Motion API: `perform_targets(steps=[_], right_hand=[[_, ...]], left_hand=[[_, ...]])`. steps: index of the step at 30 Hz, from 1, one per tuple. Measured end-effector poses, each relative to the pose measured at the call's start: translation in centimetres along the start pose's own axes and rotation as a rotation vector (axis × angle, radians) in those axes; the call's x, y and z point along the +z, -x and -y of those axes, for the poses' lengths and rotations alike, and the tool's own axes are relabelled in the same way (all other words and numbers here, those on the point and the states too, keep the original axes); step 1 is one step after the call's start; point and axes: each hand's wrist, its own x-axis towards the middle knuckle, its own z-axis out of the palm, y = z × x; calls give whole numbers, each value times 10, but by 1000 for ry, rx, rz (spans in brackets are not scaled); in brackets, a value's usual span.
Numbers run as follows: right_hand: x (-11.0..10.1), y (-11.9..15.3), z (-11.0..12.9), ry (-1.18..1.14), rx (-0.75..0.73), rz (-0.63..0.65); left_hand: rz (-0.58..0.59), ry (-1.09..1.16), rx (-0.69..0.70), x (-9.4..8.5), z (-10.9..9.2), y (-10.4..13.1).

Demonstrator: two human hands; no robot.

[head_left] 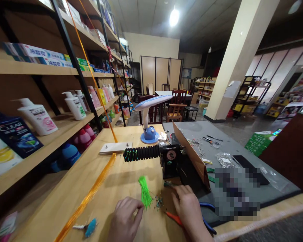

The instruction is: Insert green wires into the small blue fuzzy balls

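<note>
My left hand [127,216] rests low on the wooden table, thumb and forefinger pinched together beside the lower end of a bundle of bright green strands [145,193]. Whatever is in that pinch is too small to make out. Right of the strands lies a little pile of small dark and bluish beads [159,201]. My right hand [188,205] is closed, its fingertips at the end of a small dark object [169,184] below the black machine. An orange-handled tool [174,217] lies partly under this hand. Blue-handled pliers [208,220] show beyond my wrist.
Ahead stands a black machine [170,159] with a ridged black roller [142,153] carrying green loops. Orange strands [91,195] cross the left side under a white plate [116,148]. A blue-and-white lamp [149,132], a cardboard sheet [192,156] and a grey mat [192,129] are behind.
</note>
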Motion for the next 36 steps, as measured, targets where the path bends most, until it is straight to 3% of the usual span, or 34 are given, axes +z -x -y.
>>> perform_targets(steps=[6, 10, 13, 15, 18, 20, 23, 29, 36], right_hand=[[20, -30, 15, 88, 16, 165], [27, -48, 17, 61, 64, 154], [24, -41, 19, -30, 53, 122], [24, -26, 26, -200, 76, 106], [35, -2, 45, -1038, 372, 121], [44, 8, 60, -1300, 584, 136], [54, 10, 74, -1325, 674, 168], [56, 7, 81, -1251, 573, 152], [58, 8, 82, -1281, 557, 92]], left_hand=[[18, -50, 75, -2, -3, -8], [5, -74, 103, -5, -2, -12], [10, -83, 118, -9, -2, -19], [21, -83, 135, -13, -4, -23], [34, -90, 159, -19, -7, -28], [38, -95, 183, -21, -9, -30], [45, -100, 216, -23, -10, -30], [101, -123, 228, -26, -8, -30], [112, -136, 276, -29, -8, -31]])
